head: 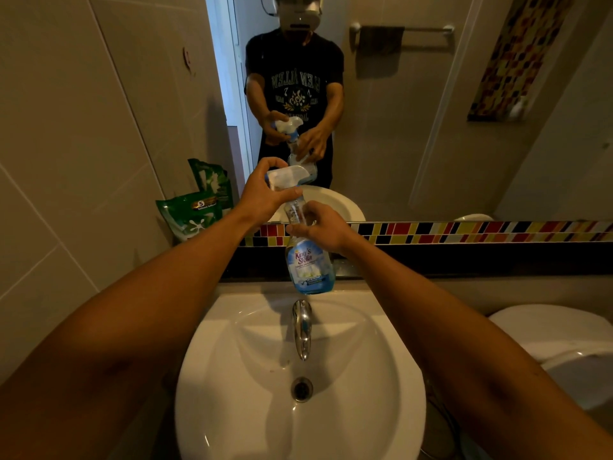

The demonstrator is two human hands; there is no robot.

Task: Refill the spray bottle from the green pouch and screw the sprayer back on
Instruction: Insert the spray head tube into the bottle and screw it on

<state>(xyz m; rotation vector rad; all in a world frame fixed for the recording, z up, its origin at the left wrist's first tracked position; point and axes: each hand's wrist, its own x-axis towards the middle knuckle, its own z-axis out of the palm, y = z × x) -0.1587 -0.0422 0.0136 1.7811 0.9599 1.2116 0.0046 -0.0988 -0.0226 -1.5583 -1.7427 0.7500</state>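
Showing, in the head view, the spray bottle (310, 260) held at frame centre above the white basin (232, 410), its long axis close to vertical, base toward the tap (302, 328) and neck toward the mirror (431, 127). The right hand (323, 229) is wrapped round the clear upper body, just above the blue label, fingers curled closed on it. The left hand (265, 194) sits directly above, closed over the white trigger sprayer (290, 175), which lies across the top of the neck with its nozzle pointing toward frame right. Sprayer and bottle share one axis, so any turning would be about that vertical line, the upper hand twisting against the lower. Whether the collar is threaded on or loose cannot be told. Blue liquid fills only the lower part of the bottle. The green pouch (190, 217) stands at mid-left, propped against the tiled wall (83, 161) on the ledge, well apart from both hands; the left hand is the nearer.
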